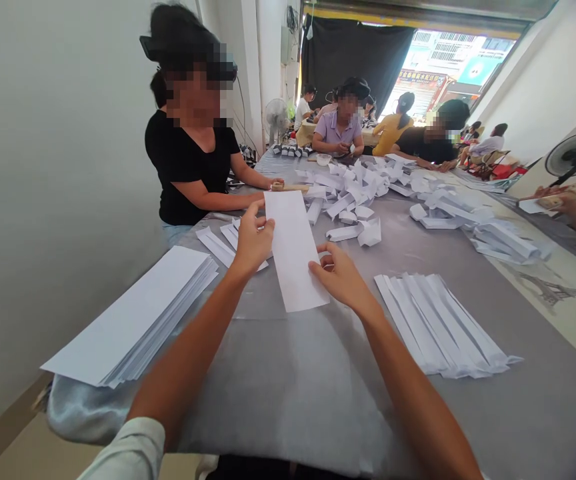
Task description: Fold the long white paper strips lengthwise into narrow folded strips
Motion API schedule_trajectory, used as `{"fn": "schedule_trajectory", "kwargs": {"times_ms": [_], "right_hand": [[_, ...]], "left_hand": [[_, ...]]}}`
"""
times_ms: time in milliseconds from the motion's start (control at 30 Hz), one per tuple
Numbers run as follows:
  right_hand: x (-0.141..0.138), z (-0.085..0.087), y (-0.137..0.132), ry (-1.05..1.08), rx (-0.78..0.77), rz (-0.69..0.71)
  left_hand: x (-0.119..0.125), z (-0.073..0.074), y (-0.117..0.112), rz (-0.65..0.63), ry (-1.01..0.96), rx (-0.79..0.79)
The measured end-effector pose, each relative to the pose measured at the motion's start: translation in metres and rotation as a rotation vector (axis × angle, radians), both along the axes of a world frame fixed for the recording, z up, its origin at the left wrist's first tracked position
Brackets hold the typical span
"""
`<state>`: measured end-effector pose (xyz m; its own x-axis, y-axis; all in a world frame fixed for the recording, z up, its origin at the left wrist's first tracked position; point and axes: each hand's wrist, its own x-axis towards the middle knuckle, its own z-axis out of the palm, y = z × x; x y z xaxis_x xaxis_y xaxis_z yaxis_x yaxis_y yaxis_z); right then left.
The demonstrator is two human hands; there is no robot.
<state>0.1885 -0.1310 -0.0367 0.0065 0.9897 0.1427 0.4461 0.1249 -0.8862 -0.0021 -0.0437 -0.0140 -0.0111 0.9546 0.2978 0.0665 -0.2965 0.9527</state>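
Observation:
A long white paper strip is held just above the grey cloth of the table. My left hand pinches the strip's left edge near its far end. My right hand grips the right edge near the strip's near end, fingers curled on it. A thick stack of flat white sheets lies to the left of my left arm. A fanned row of folded strips lies to the right of my right arm.
A person in a black top sits at the table's left side, hands on the cloth. Piles of folded paper pieces cover the far table. Several more people sit at the far end. Someone's hand shows at the right edge by a fan.

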Motion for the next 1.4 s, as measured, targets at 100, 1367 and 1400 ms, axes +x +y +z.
{"fn": "schedule_trajectory", "kwargs": {"times_ms": [100,1367,1400], "right_hand": [[0.002,-0.001,0.001,-0.025,-0.031,0.001],[-0.004,0.011,-0.001,0.185,0.244,-0.056],[-0.004,0.012,-0.001,0.225,0.241,-0.054]], "left_hand": [[-0.003,-0.006,0.006,0.042,0.038,0.041],[0.002,-0.003,-0.016,-0.528,0.126,-0.223],[0.002,-0.001,-0.017,-0.516,0.136,-0.227]]}}
